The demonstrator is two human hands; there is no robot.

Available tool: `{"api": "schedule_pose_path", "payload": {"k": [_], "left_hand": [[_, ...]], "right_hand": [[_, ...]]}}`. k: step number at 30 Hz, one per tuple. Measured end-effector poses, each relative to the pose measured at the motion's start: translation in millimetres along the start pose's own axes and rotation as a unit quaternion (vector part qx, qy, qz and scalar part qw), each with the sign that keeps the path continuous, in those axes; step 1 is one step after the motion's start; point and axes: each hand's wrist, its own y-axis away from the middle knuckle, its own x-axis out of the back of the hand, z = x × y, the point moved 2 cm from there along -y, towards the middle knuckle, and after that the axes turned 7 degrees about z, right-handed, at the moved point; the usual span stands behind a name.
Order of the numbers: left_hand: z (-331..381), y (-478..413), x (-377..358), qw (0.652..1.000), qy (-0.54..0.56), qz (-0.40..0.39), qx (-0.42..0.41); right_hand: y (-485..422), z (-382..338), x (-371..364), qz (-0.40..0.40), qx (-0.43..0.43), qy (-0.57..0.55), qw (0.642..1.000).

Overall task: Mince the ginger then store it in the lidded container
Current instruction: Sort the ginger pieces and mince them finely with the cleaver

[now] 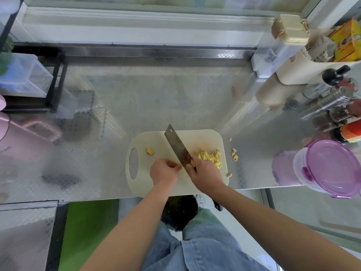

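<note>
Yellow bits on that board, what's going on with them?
A person is chopping yellow ginger on a cream plastic cutting board. The right hand grips a steel cleaver; the left hand pinches a ginger piece beside the blade. Cut strips are piled right of the blade, and some bits lie on the metal counter. The round purple-lidded container stands closed nearby.

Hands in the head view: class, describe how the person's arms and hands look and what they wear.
The left hand and right hand are ungloved, with no ring, watch or bracelet showing. Both forearms are bare; no sleeve is in view. Light blue jeans show below them.
</note>
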Motion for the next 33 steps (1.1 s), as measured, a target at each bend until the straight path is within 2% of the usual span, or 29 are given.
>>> {"api": "schedule_pose_path", "payload": {"k": [10, 18, 25, 33], "left_hand": [[0, 0, 0, 1.000, -0.014, -0.003, -0.019], [-3, -2, 1, 0.999, -0.030, 0.012, -0.019], [-7, -2, 2, 1.000, 0.016, -0.004, 0.019], [-4, 2, 4, 0.998, 0.030, 0.006, 0.047]], "right_hand": [[2, -12, -5, -0.013, 0.003, 0.057, 0.998], [-11, -4, -1, 0.038, -0.060, -0.033, 0.997], [5, 4, 8, 0.031, 0.020, -0.032, 0.999], [8, 6, 3, 0.011, 0.013, -0.013, 1.000]]}}
